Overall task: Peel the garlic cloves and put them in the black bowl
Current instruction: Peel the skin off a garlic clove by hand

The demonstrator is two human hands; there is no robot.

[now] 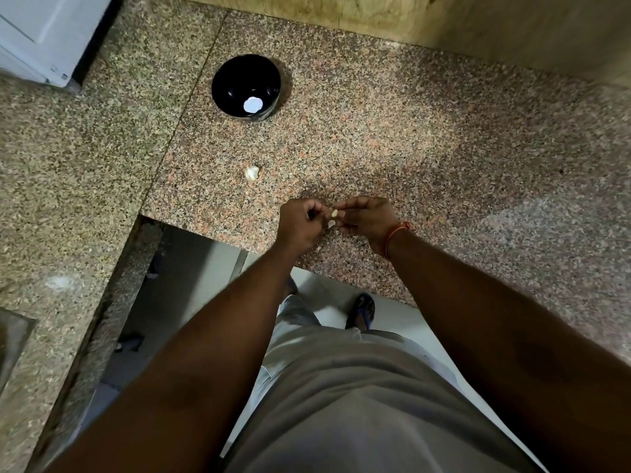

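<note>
At the far left, a white appliance (41, 39) sits on the speckled stone table (409, 138) near its back edge. Further right, well back from the person, stands the black bowl (246, 85); a pale round patch shows on its inner wall, and whether that is a clove or a glint of light cannot be told. Nearer the person and a little right of the bowl's left edge, a small white piece of garlic (252, 172) lies alone on the table, well apart from both the bowl and the hands.

Over the near edge of the table the two hands meet. The left hand (299, 221) has its fingers curled in, pinching one side of a small pale garlic clove (333, 215). The right hand (367, 218), just beside it, also has curled fingers, and pinches the other side of the same clove, so the clove sits between the two sets of fingertips, above the table. A thin orange thread (396, 233) circles the right wrist.

Below the arms, grey clothing and a blue sandal (363, 310) on a pale floor show past the table's edge.
</note>
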